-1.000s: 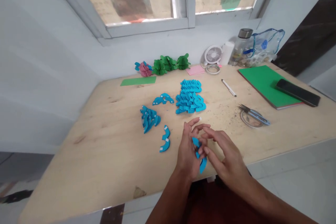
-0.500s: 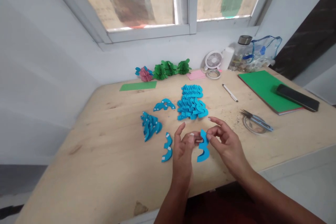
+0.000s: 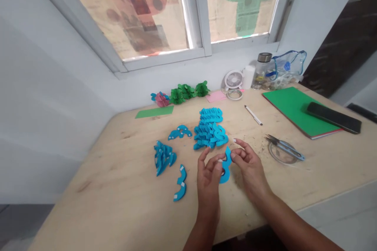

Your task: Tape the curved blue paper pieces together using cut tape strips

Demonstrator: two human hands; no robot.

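Above the table, a scalloped blue paper cutout (image 3: 226,174) is held upright between my two hands. My right hand (image 3: 249,164) pinches its upper right edge between thumb and index finger. At its left edge is my left hand (image 3: 209,170), thumb and fingers closed against the paper; a small white spot shows at the thumb tip. Left of my hands lies a blue cutout with white squares (image 3: 181,183). Beyond it are a fanned blue stack (image 3: 163,157) and another marked cutout (image 3: 180,132). A larger pile of blue cutouts (image 3: 210,133) lies just beyond my fingers.
To the right are thread snips (image 3: 285,147) by a clear ring, a white pen (image 3: 253,115), a green sheet (image 3: 297,110) and a black case (image 3: 334,117). Paper flowers (image 3: 187,92), a small fan (image 3: 234,80), a tape roll (image 3: 235,94) and a bottle (image 3: 262,71) line the wall.
The view has tilted up, so the table sits lower in the picture. My left fingers have come closer over the cutout's left edge. My right hand keeps its pinch.
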